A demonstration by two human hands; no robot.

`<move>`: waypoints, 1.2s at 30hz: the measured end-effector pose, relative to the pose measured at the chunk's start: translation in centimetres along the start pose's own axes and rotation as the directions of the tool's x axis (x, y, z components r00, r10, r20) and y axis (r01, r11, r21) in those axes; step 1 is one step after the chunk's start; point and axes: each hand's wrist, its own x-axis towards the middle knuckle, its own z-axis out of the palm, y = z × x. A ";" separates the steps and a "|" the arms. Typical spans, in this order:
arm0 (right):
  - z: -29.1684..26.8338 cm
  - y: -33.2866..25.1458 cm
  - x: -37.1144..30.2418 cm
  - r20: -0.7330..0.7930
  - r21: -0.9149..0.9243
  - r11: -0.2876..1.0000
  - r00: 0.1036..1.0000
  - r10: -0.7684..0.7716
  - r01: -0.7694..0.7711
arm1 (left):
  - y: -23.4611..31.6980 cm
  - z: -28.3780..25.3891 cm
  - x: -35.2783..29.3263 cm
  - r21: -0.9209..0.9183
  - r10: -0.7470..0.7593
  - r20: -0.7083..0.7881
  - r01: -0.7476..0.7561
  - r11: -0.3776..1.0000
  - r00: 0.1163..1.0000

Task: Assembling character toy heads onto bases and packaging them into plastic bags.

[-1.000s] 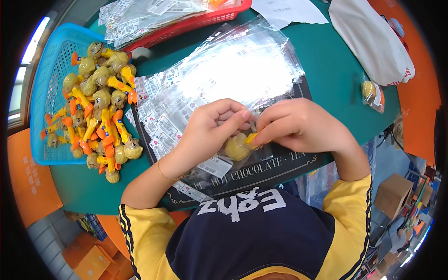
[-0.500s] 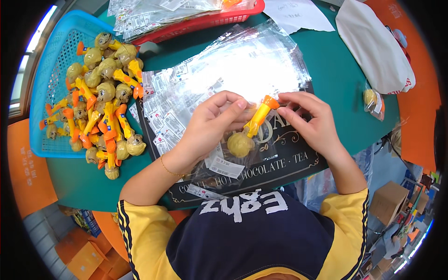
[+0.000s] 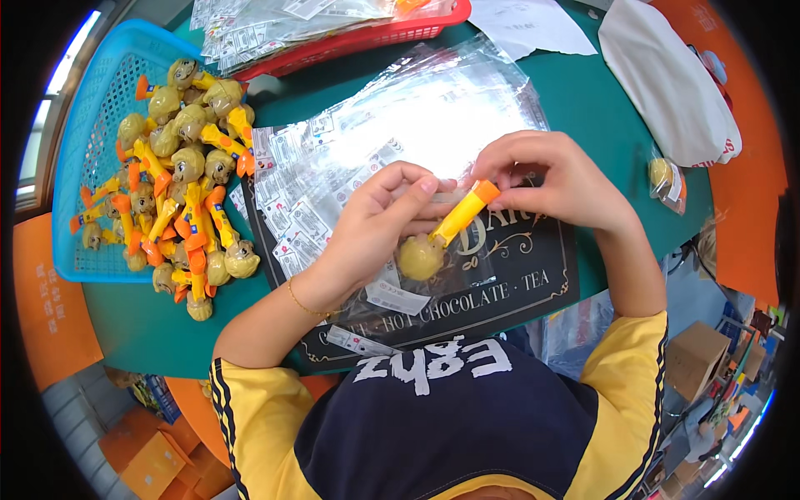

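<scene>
At the lower edge of the frame, the person's dark and yellow shirt (image 3: 433,417) fills the near view. Just above it lies a black printed mat (image 3: 500,292) on the green table (image 3: 600,108). At frame centre, both hands work one toy (image 3: 442,233) — a yellow stick with an orange cap and a round tan head at its lower end. The left hand (image 3: 375,225) is closed around a clear plastic bag (image 3: 400,292), its fingers pinching near the toy's head; the right hand (image 3: 554,179) grips the orange-capped end. The toy appears to sit partly inside the bag, though glare makes this uncertain. Beyond the hands, a spread of clear bags (image 3: 400,125) covers the table's middle. At the left of the frame, a blue basket (image 3: 83,167) holds a heap of like toys (image 3: 183,183) — some spill over its edge. At the upper edge, a red tray (image 3: 367,37) carries more bags. At upper right, a white cloth bag (image 3: 667,75).
</scene>
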 end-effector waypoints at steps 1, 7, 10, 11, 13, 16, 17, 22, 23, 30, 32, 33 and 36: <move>0.3 -0.2 -0.1 -0.057 -0.033 0.989 0.987 -0.147 0.146 | 0.0 0.0 0.1 0.003 0.004 0.009 -0.004 1.000 1.000; 3.3 -0.2 0.4 -0.181 -0.167 0.957 0.946 -0.268 0.239 | -0.4 -0.4 0.3 0.050 -0.032 -0.011 0.033 0.998 0.999; 3.7 -0.5 0.0 -0.189 -0.116 0.990 0.977 -0.103 0.082 | -0.1 0.3 0.3 -0.104 0.000 -0.100 -0.010 0.995 0.995; 3.8 -0.2 -0.2 -0.220 -0.090 0.995 0.973 -0.069 0.051 | -0.1 0.2 0.2 -0.105 0.001 -0.102 -0.012 0.994 0.995; 4.0 0.2 -0.6 -0.225 -0.094 0.993 0.970 -0.097 0.077 | -0.2 0.0 0.2 -0.091 0.041 -0.082 -0.048 0.995 0.996; 3.9 -1.2 -1.2 -0.165 0.024 1.000 0.986 0.005 -0.001 | -0.7 -0.5 0.3 -0.040 0.050 -0.060 -0.053 0.998 0.997; 3.9 -1.7 -1.3 -0.085 0.138 0.984 0.988 0.127 -0.115 | -0.7 -0.4 0.2 -0.042 0.050 -0.062 -0.053 0.998 0.997; 4.0 -0.3 -1.0 -0.119 0.054 0.998 0.992 0.029 -0.023 | 0.1 0.0 -0.1 0.043 0.037 -0.011 -0.036 0.998 0.999; 3.9 0.2 -0.9 -0.144 -0.085 0.995 0.988 -0.057 0.045 | 0.1 0.0 -0.1 0.044 0.037 -0.008 -0.037 0.998 0.999; 4.0 0.6 -0.9 -0.090 0.195 0.963 0.974 0.207 -0.186 | 0.7 -0.6 -0.4 0.230 -0.074 0.021 0.067 0.971 0.997; 4.6 0.7 -0.9 -0.179 0.221 0.974 0.984 -0.013 0.053 | 0.6 -0.5 -0.3 0.206 -0.047 0.051 0.035 0.978 0.998; 4.6 0.9 -1.0 -0.181 0.221 0.974 0.983 -0.011 0.052 | 0.6 -0.4 -0.3 0.183 -0.040 0.027 0.034 0.982 0.999; 4.5 1.1 -0.9 -0.202 0.054 0.976 0.959 -0.197 0.211 | 0.8 -0.2 -0.2 0.097 -0.018 -0.015 0.019 0.995 1.000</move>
